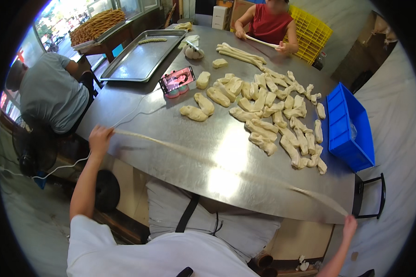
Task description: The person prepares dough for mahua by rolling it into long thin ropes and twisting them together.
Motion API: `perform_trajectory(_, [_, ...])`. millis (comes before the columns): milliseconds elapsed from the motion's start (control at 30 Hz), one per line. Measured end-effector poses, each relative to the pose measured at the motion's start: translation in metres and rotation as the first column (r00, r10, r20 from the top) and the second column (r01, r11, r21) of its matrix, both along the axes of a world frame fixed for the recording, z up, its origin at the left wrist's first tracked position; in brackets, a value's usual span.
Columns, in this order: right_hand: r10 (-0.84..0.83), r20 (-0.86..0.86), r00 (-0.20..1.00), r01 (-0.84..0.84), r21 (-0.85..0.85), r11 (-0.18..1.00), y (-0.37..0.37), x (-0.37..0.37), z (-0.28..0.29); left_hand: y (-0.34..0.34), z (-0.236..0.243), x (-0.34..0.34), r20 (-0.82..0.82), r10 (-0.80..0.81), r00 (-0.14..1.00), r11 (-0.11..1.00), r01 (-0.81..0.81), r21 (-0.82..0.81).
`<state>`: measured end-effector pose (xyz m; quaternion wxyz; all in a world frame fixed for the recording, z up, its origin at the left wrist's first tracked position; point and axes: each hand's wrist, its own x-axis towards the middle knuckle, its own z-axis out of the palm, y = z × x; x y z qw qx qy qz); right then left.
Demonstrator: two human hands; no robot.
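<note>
A long, thin strand of dough [157, 141] stretches across the near side of the metal table [171, 161], its middle smeared by motion. At the table's left edge my left hand [100, 140] is closed around one end. Out past the near right corner, my right hand [350, 225] grips the other end. Both arms are spread wide. Beyond the strand lie several pale dough pieces [259, 106], short and thick, heaped over the middle and right of the table. A few longer dough ropes [240, 54] rest together near the far side.
Across the table a person in red [273, 21] holds a dough rope. A blue crate [351, 129] stands at the right edge. A phone [177, 80] is propped left of the dough, its white cable [136, 105] trailing left. A metal tray [141, 56] lies farther back.
</note>
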<state>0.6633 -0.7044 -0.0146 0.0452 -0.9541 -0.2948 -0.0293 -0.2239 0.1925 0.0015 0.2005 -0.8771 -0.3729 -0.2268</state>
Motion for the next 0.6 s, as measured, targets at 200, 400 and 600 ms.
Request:
perform_trajectory(200, [0.110,-0.005,0.994,-0.107,0.202,0.974,0.250,-0.121,0.126,0.005,-0.052,0.153,0.342,-0.013,0.940,0.986,0.070,-0.154])
perform_trajectory(400, [0.401,-0.133,0.906,-0.393,0.082,0.916,0.278,-0.196,0.146,-0.053,-0.046,0.198,0.292,0.085,0.953,0.739,0.137,-0.659])
perform_trajectory(600, [0.573,-0.029,0.819,-0.571,-0.149,0.807,0.261,-0.235,0.156,-0.160,-0.061,0.159,0.007,0.031,0.999,0.934,-0.026,-0.355])
